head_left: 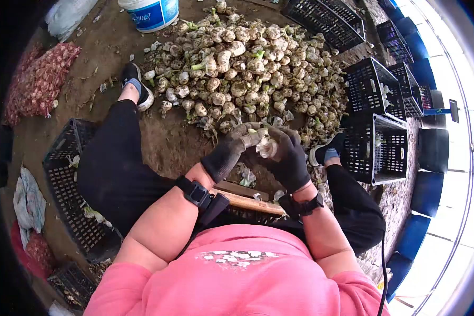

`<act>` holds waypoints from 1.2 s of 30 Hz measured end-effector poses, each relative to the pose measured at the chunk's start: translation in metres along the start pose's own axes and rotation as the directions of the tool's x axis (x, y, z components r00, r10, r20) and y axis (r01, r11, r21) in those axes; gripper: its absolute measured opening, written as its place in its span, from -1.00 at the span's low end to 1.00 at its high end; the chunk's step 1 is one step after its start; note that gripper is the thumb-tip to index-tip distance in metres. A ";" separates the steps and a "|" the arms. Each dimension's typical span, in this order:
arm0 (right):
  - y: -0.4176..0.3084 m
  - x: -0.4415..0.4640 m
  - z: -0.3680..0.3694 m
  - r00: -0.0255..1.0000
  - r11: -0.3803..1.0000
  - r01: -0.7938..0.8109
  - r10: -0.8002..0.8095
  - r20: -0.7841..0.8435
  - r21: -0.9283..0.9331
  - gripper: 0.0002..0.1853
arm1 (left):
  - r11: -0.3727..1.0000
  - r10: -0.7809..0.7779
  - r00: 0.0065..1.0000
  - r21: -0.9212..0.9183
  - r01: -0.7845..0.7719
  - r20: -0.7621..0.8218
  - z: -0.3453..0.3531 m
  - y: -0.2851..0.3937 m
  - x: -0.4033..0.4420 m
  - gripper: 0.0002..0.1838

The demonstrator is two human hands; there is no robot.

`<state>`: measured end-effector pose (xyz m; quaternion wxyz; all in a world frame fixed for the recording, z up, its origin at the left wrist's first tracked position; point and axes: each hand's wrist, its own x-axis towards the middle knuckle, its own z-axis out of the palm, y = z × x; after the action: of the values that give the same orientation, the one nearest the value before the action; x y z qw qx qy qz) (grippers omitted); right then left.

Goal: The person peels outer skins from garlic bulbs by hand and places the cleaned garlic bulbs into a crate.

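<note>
Both my hands wear dark gloves and meet in front of me, at the near edge of a large pile of garlic bulbs (247,68). A pale garlic bulb (267,147) is in my right hand (288,155), whose fingers wrap round it. My left hand (231,147) is closed at the bulb's top, its fingertips pinching the stem end. A wooden edge (253,204) lies below my hands, between my legs.
Black crates (374,150) stand at the right, and another crate (81,195) with some garlic is at my left. A red mesh sack (45,79) lies at the upper left. A blue and white bucket (151,16) stands behind the pile.
</note>
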<state>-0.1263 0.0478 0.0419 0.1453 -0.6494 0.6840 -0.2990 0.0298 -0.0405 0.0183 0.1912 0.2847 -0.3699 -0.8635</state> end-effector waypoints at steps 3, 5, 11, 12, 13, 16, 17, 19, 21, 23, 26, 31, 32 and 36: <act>-0.010 0.003 0.000 1.000 0.999 0.001 0.000 0.030 -0.046 -0.28 | 0.910 0.212 0.976 0.371 -0.184 -0.037 -0.001 -0.010 -0.001 -0.59; -0.009 0.001 -0.001 0.997 0.996 0.077 -0.076 0.036 -0.051 -0.36 | 0.920 0.206 0.978 0.347 -0.181 -0.036 -0.004 -0.013 0.002 -0.54; 0.008 -0.010 0.020 0.967 0.801 -0.245 0.242 0.079 0.546 -0.51 | 0.872 0.401 0.902 0.235 -0.430 0.160 0.008 -0.013 0.002 -0.40; 0.013 -0.014 0.027 0.998 0.982 -0.064 0.064 0.005 0.178 -0.50 | 0.799 0.442 0.870 0.344 -0.493 0.219 0.004 -0.030 0.007 -0.37; 0.023 -0.018 0.036 0.997 0.981 -0.074 0.075 0.004 0.180 -0.50 | 0.641 0.415 0.866 0.586 -0.495 0.278 0.012 -0.021 -0.001 -0.36; 0.027 -0.019 0.048 0.946 0.742 -0.300 0.313 0.086 0.600 -0.63 | 0.930 0.193 0.959 0.273 -0.246 0.208 0.015 -0.018 -0.006 -0.44; 0.023 -0.018 0.045 0.916 0.484 -0.366 0.339 0.215 0.795 -0.60 | 0.990 0.083 0.975 0.097 -0.105 0.204 0.012 -0.014 -0.008 -0.47; 0.002 -0.009 0.032 0.805 -0.202 -0.413 0.375 0.460 0.888 -0.51 | 1.000 -0.001 0.991 -0.028 0.005 0.133 0.013 -0.016 -0.009 -0.55; -0.006 -0.008 0.021 0.863 -0.260 -0.356 0.276 0.422 0.898 -0.53 | 0.997 0.001 0.996 -0.082 0.007 0.093 0.006 -0.023 -0.004 -0.63; -0.001 -0.005 0.013 0.855 -0.690 -0.406 -0.054 0.516 0.599 -0.54 | 0.988 -0.054 0.997 -0.141 0.061 0.055 0.003 -0.022 -0.005 -0.69; -0.012 -0.010 0.010 0.901 0.013 -0.313 0.321 0.292 0.950 -0.56 | 0.996 0.066 0.989 -0.070 -0.058 0.129 0.004 -0.025 -0.004 -0.71; 0.016 -0.010 0.028 0.810 -0.437 -0.360 0.292 0.508 0.824 -0.65 | 0.908 0.000 0.992 -0.417 0.052 0.123 0.023 -0.005 -0.024 -0.80; 0.019 -0.011 0.030 0.813 -0.433 -0.337 0.314 0.490 0.836 -0.63 | 0.908 0.037 0.989 -0.418 0.026 0.141 0.021 -0.006 -0.023 -0.80; 0.001 -0.011 0.007 0.785 -0.473 -0.251 0.412 0.463 0.845 -0.62 | 0.996 0.057 0.986 0.062 -0.068 0.160 0.005 -0.012 -0.017 -0.83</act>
<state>-0.1220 0.0567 0.0338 0.6525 0.0204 0.3298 -0.6819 0.0384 -0.0204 0.0182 0.1786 0.2101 -0.4215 -0.8639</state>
